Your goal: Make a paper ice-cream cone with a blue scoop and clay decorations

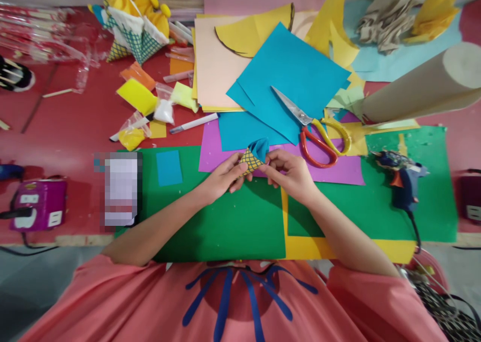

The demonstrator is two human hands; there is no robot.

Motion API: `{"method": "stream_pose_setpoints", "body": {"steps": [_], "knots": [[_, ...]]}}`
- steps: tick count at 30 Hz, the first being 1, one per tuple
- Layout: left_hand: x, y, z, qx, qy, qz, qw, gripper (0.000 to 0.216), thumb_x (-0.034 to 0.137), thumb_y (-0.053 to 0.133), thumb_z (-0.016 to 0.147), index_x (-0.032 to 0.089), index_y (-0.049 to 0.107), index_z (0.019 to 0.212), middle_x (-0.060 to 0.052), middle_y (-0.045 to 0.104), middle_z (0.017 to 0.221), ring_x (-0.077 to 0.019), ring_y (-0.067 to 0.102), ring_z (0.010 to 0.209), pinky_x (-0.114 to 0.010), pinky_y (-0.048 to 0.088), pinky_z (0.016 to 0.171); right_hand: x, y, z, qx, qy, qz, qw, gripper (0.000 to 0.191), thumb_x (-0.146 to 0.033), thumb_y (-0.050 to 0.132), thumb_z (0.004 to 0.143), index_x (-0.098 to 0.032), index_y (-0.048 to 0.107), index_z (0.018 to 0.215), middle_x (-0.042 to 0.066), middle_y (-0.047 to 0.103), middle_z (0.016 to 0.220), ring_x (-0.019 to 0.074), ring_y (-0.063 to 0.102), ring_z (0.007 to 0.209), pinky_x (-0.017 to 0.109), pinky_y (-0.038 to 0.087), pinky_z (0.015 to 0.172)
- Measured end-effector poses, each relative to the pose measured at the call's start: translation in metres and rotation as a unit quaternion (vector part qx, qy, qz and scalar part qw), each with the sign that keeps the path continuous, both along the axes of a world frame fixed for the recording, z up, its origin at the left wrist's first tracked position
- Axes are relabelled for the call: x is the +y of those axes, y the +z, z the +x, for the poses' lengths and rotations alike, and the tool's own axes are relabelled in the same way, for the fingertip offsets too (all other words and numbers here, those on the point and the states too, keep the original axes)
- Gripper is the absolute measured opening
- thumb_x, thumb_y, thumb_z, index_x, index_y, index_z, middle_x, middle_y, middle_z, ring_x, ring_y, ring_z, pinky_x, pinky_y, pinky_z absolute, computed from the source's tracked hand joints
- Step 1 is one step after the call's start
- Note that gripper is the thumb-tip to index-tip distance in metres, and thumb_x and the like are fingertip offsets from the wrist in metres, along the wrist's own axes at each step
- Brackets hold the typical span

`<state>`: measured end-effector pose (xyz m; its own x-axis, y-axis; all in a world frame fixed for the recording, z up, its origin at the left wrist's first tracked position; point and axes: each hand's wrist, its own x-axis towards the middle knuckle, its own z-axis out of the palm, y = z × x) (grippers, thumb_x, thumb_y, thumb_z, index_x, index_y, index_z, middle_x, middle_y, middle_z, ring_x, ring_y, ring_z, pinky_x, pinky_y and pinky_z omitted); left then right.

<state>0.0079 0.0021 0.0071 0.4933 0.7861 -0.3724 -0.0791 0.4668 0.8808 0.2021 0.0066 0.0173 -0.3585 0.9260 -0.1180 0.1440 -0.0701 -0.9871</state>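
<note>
A small yellow paper cone (251, 160) with a dark criss-cross pattern and folded blue paper (260, 147) in its mouth is held above the green sheets, at the middle of the view. My left hand (227, 174) wraps its fingers and thumb round the cone's body. From the other side, my right hand (287, 172) pinches at the cone's right edge, thumb and forefinger together. Its other fingers curl below. Just right of my right hand lie scissors (306, 121) with one red and one yellow handle, blades slightly apart, on blue sheets (289, 76).
A glue gun (406, 182) lies on the green sheet at right, its cord running down. At left are a phone (122, 189), a purple power socket box (39, 204) and clay packets (137, 96). A large paper roll (421, 86) and finished-looking cones (137, 29) stand behind.
</note>
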Motion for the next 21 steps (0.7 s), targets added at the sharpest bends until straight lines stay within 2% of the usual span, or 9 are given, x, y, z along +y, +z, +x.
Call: {"method": "stream_pose_setpoints", "body": {"steps": [2,4,7,11,15,18,21], "knots": [[0.0001,-0.0013,-0.0001,0.0,0.002,0.001,1.0,0.046,0.056,0.057,0.086,0.016,0.048,0.107,0.002,0.061,0.077,-0.0004,0.041,0.038,-0.018,0.028,0.039,-0.0006,-0.0012,-0.0001,-0.022,-0.014,0.026,0.999,0.026,-0.042,0.065,0.085,-0.018,0.058,0.085,-0.006,0.056,0.049,0.0074,0.049,0.037,0.021,0.038,0.039],[0.0002,-0.0022,0.0001,-0.005,0.015,-0.005,1.0,0.048,0.057,0.058,0.086,0.016,0.049,0.109,0.002,0.061,0.077,-0.0008,0.043,0.038,-0.018,0.029,0.04,-0.0025,-0.002,-0.0007,-0.06,-0.052,0.088,0.993,0.021,-0.038,0.067,0.084,-0.018,0.06,0.088,-0.006,0.057,0.052,0.0075,0.051,0.041,0.021,0.039,0.044],[0.0009,-0.0015,0.0005,-0.031,0.042,-0.036,0.998,0.049,0.058,0.057,0.085,0.015,0.051,0.107,0.002,0.061,0.075,-0.0014,0.041,0.037,-0.019,0.029,0.04,-0.0056,-0.0012,-0.0006,-0.076,-0.103,0.152,0.98,0.023,-0.031,0.072,0.08,-0.02,0.059,0.096,-0.008,0.057,0.054,0.0076,0.052,0.045,0.022,0.041,0.049],[0.0033,0.0028,0.0003,-0.092,0.032,-0.103,0.99,0.041,0.053,0.052,0.09,0.014,0.055,0.103,0.0,0.061,0.073,-0.0032,0.041,0.039,-0.019,0.03,0.039,-0.0039,0.0025,0.0023,0.016,-0.125,0.08,0.989,0.017,-0.032,0.066,0.085,-0.02,0.055,0.088,-0.007,0.059,0.055,0.007,0.053,0.042,0.02,0.042,0.044],[0.0047,0.0044,0.0002,-0.111,0.019,-0.137,0.984,0.041,0.053,0.056,0.087,0.014,0.055,0.1,0.001,0.058,0.069,-0.0029,0.041,0.04,-0.018,0.031,0.04,0.002,0.0048,0.0053,0.083,-0.133,0.016,0.987,0.021,-0.038,0.064,0.087,-0.02,0.054,0.084,-0.007,0.06,0.053,0.0062,0.052,0.038,0.018,0.042,0.039],[0.0031,0.0017,0.0005,-0.092,0.023,-0.106,0.99,0.046,0.057,0.061,0.083,0.016,0.052,0.102,0.003,0.057,0.071,-0.0022,0.043,0.039,-0.017,0.031,0.04,0.002,0.0047,0.0061,0.09,-0.148,0.025,0.985,0.022,-0.041,0.058,0.091,-0.02,0.056,0.085,-0.006,0.06,0.051,0.0061,0.052,0.037,0.017,0.041,0.038],[0.0004,-0.0022,0.0012,-0.057,0.018,-0.054,0.997,0.052,0.059,0.064,0.081,0.018,0.047,0.109,0.002,0.06,0.079,-0.0041,0.052,0.044,-0.018,0.034,0.041,-0.0028,0.0049,0.0049,0.068,-0.149,0.072,0.984,0.024,-0.04,0.052,0.095,-0.019,0.063,0.088,-0.005,0.06,0.053,0.006,0.053,0.04,0.018,0.042,0.04]]}}
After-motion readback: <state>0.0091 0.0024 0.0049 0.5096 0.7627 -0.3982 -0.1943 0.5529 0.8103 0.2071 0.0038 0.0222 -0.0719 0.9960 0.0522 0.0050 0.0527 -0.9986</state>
